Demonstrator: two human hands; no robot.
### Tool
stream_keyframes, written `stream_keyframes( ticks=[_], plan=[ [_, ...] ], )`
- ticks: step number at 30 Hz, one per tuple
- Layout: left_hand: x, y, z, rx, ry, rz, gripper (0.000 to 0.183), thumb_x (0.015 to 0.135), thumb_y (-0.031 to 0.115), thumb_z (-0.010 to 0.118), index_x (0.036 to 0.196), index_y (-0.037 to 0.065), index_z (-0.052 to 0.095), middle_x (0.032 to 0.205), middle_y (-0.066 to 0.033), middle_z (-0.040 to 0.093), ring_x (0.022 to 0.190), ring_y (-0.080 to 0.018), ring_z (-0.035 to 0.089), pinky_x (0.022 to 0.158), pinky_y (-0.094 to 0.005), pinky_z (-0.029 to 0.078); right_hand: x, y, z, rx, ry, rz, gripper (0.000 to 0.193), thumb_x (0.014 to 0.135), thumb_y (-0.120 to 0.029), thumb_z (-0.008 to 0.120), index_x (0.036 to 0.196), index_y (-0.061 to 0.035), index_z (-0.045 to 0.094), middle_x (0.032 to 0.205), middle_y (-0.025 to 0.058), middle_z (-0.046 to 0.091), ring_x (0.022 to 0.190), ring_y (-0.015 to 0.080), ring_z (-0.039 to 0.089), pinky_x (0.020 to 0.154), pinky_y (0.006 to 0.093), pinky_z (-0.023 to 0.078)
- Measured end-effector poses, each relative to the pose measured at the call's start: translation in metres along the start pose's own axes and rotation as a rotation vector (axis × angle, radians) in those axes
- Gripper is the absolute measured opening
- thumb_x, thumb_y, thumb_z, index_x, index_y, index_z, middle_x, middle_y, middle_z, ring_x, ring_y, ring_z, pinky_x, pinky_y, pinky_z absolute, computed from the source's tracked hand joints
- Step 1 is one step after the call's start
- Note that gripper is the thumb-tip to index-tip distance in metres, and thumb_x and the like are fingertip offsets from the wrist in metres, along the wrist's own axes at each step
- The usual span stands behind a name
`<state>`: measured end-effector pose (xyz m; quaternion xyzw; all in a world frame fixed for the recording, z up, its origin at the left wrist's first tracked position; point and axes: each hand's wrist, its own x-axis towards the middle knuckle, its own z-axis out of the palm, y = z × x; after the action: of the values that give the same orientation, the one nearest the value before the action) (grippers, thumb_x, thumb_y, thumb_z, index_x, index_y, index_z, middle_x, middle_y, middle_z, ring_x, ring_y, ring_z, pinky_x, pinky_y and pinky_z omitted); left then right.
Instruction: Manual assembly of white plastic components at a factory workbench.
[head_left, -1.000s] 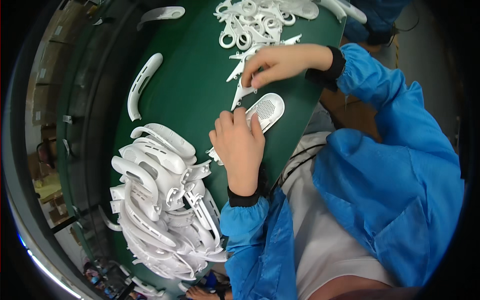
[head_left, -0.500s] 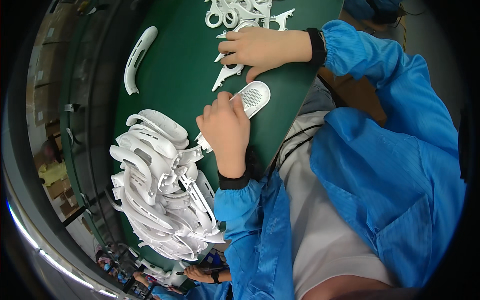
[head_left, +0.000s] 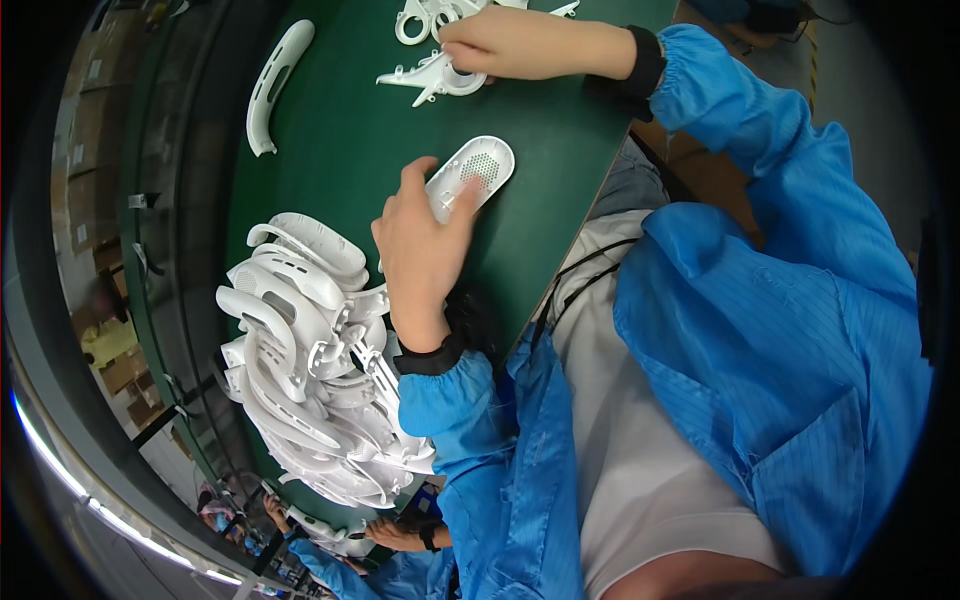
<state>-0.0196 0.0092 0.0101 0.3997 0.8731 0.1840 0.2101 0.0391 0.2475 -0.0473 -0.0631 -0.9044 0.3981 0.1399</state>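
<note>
My left hand (head_left: 422,250) grips a white elongated plastic cover (head_left: 484,160) with a round perforated patch. The thumb lies over its inner face, and the fingers are at its far side; its lower end is hidden by the hand. At the top, my right hand (head_left: 530,42) is closed on a white ring-shaped bracket (head_left: 432,76) with pointed arms, just above the green table. Part of the bracket's ring is under the fingers. Further white ring brackets (head_left: 412,28) lie beyond that hand at the upper edge.
A large pile of curved white plastic shells (head_left: 300,370) stands beside my left forearm. One curved white shell (head_left: 272,90) lies alone on the green table (head_left: 350,130) near its far side. At the bottom, another person's hand (head_left: 400,535) is beside white parts. Cardboard boxes (head_left: 95,205) stand beyond the table.
My right hand has closed on a ring bracket and turned it, its fingers spread over the brackets before. My left hand has shifted slightly up and left with the cover.
</note>
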Motion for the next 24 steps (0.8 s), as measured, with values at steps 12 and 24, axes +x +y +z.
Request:
stream_keyframes(
  ticks=[12, 24],
  plan=[
    [-0.029, -0.014, -0.043, -0.780, 0.153, 0.172, 0.058, 0.078, -0.003, 0.051, 0.133, -0.001, 0.031, 0.122, -0.0168, 0.051, 0.104, -0.0261, 0.059, 0.082, -0.0373, 0.052, -0.031, -0.010, -0.029, 0.332, -0.200, 0.202, 0.028, 0.099, -0.031, 0.046, 0.094, -0.0035, 0.051, 0.077, 0.0004, 0.048, 0.066, 0.0084, 0.049, 0.060, 0.0249, 0.044],
    [-0.104, -0.087, -0.159, -0.754, 0.366, -0.264, 0.047, 0.093, 0.002, 0.052, 0.136, -0.002, 0.033, 0.113, -0.0171, 0.062, 0.102, -0.0211, 0.062, 0.087, -0.0335, 0.051, 0.059, -0.042, -0.029, 0.320, -0.288, 0.171, 0.062, 0.087, -0.012, 0.058, 0.143, -0.0156, 0.033, 0.080, 0.0075, 0.058, 0.058, 0.0114, 0.053, 0.052, 0.0249, 0.045]
  ],
)
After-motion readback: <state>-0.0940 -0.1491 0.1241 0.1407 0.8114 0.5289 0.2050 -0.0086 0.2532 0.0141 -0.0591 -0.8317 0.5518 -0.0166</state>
